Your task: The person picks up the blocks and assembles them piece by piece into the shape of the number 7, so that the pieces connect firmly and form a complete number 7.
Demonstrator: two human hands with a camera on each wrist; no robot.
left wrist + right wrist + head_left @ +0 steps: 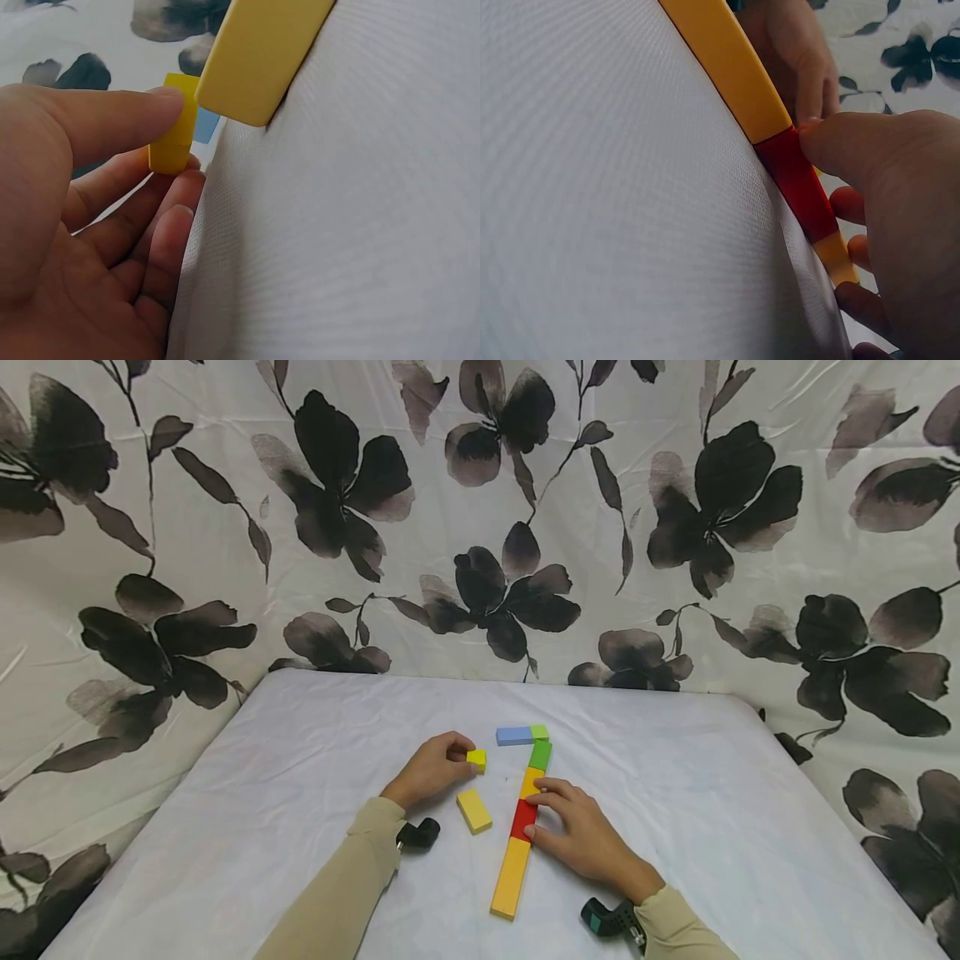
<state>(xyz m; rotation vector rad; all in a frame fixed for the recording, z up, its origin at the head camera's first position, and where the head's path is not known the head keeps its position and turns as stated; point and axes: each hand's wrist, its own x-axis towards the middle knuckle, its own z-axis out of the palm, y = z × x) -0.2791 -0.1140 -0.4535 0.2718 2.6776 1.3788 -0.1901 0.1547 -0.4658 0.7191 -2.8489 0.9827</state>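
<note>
My left hand pinches a small yellow block between thumb and fingers, left of the row. In the left wrist view the thumb lies across the block's face. A longer pale yellow block lies on the cloth just below this hand. My right hand rests along the right side of a line of blocks, its thumb and fingertips touching the red block and the short orange block. A long orange block forms the near end, and a green block continues the line beyond.
At the far end of the line, a blue block and a small light green block lie crosswise. White cloth covers the table. A floral curtain hangs behind it. Each wrist wears a black camera.
</note>
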